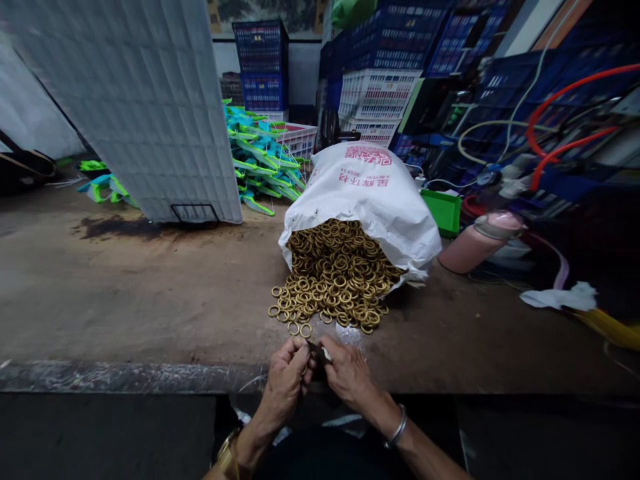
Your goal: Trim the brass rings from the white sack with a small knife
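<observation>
At the front edge of the table, my left hand (289,375) is closed, its fingertips pinching a brass-coloured ring (303,371) that is mostly hidden. Close beside it, my right hand (353,375) is wrapped round a small knife (316,351) with a dark blade. The blade reaches toward my left fingertips; whether it touches the ring I cannot tell. Just beyond both hands, a heap of brass-coloured rings (335,290) spills from the mouth of a white woven sack (373,193) lying on its side. A few loose rings lie nearest my fingers.
The brown table (150,307) has a worn front edge. A tall pale ribbed panel (170,113) stands at left, beside a pile of green-and-blue pieces (263,157). At right are a pink bottle (477,243), a green tray (443,212) and orange hoses (540,143). Crates (377,97) are stacked behind.
</observation>
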Available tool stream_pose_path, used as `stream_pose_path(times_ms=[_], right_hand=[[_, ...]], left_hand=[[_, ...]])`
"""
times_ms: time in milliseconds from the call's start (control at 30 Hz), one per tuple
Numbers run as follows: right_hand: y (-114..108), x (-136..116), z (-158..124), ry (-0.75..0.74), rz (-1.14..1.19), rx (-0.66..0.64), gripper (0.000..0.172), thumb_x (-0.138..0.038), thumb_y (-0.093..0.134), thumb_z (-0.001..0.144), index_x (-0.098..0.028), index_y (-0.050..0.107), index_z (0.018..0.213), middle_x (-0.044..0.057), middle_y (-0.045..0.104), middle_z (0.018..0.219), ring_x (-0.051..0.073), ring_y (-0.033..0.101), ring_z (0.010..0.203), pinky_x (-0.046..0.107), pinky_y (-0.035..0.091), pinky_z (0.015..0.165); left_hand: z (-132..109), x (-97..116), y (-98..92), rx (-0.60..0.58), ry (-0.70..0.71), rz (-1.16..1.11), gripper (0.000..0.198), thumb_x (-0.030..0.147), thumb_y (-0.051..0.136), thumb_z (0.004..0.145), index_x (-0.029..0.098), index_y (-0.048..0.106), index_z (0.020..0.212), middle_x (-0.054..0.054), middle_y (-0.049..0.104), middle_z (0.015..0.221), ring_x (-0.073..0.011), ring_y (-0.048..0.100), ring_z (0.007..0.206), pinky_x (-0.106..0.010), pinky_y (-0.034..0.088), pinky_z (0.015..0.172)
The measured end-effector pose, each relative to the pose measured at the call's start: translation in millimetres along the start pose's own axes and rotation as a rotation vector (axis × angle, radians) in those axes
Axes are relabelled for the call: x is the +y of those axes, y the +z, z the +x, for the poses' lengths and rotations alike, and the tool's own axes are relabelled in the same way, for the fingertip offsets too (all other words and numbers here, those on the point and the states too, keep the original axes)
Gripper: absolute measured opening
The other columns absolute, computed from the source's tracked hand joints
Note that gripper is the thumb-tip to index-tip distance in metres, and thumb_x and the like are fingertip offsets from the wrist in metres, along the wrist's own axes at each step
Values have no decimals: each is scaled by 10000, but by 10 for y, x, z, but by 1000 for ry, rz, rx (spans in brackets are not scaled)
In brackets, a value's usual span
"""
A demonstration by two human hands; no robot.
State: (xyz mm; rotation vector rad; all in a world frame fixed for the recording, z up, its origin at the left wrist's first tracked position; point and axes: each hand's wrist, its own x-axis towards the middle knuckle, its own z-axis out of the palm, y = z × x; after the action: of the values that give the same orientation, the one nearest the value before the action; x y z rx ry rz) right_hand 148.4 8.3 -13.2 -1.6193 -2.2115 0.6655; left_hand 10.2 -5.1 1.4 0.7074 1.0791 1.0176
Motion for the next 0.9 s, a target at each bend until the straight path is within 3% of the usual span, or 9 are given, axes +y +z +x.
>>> stream_pose_path(times_ms=[200, 333, 467, 567, 733, 900], right_hand=[[26, 4, -13, -24, -176, -2, 302, -64, 379, 678, -197, 504, 918, 2, 578, 678, 138, 499, 607, 261, 226, 552], [48, 88, 24, 4, -228, -18, 205, -117, 381, 746, -195, 500, 893, 4, 578, 662, 137, 503, 581, 261, 205, 531], [9, 111, 85, 78, -226, -14, 161, -140, 369, 787, -196, 502, 859, 6, 581, 644, 138, 519, 570, 261, 202, 513], [-27, 53, 125, 118, -163, 41, 147, -157, 357, 818, -198, 497, 838, 10, 592, 664, 141, 541, 609, 249, 246, 533], [-22, -108, 202, 64, -72, 103, 124, -195, 389, 841, -202, 485, 920, 22, 630, 792, 145, 577, 693, 234, 299, 589], [37, -209, 324, 131, -164, 86, 110, -260, 446, 834, -201, 483, 919, 40, 634, 830, 160, 582, 735, 241, 279, 581]], left_hand=[[-22, 53, 13, 19, 42, 33, 368, 510, 584, 683, 182, 419, 658, 84, 448, 499, -21, 321, 351, -142, 250, 344], [-88, 54, -15, -98, 49, 86, 356, 503, 557, 719, 172, 448, 647, 78, 440, 478, -22, 319, 336, -149, 236, 336], [-153, 42, -24, -197, 10, -44, 302, 449, 577, 736, 174, 455, 708, 58, 498, 557, -18, 346, 352, -144, 228, 336], [-148, 42, -36, -158, -14, -159, 289, 435, 581, 740, 176, 454, 725, 52, 511, 597, -21, 362, 374, -142, 257, 341], [-118, 103, -105, -58, -69, -290, 304, 419, 627, 697, 156, 473, 714, 7, 558, 714, -34, 424, 456, -137, 282, 357], [-118, 182, -206, -5, -51, -328, 221, 334, 618, 709, 169, 479, 756, -7, 589, 722, -54, 455, 470, -142, 275, 362]])
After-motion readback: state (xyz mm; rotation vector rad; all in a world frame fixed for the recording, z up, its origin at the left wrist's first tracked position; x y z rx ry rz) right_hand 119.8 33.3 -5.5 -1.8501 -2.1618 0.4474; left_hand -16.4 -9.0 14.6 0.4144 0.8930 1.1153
